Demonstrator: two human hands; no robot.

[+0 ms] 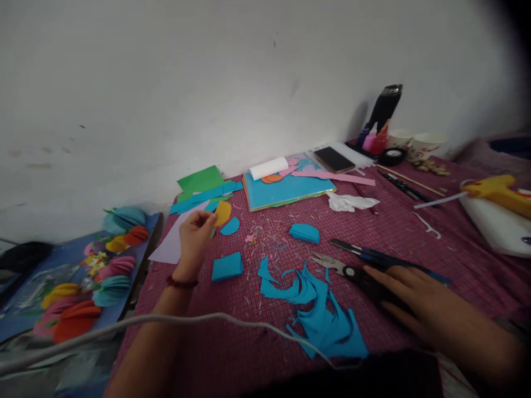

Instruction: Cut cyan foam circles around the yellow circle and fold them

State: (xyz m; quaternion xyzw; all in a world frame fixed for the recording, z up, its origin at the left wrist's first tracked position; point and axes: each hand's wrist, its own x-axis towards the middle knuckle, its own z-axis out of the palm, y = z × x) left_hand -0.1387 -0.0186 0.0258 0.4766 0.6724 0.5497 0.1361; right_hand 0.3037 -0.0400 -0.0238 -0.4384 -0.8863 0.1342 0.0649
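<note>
On the left of the table (232, 354), the left hand (194, 232) pinches a yellow paper piece (223, 213) by its edge, just beside a blue half-round (230, 226); farther right, scissors (349, 272) lie partly under the right hand (418, 293), fingers outstretched, whether gripping I cannot tell.

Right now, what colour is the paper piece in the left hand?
The paper piece in the left hand is golden yellow; the head view shows it.
</note>
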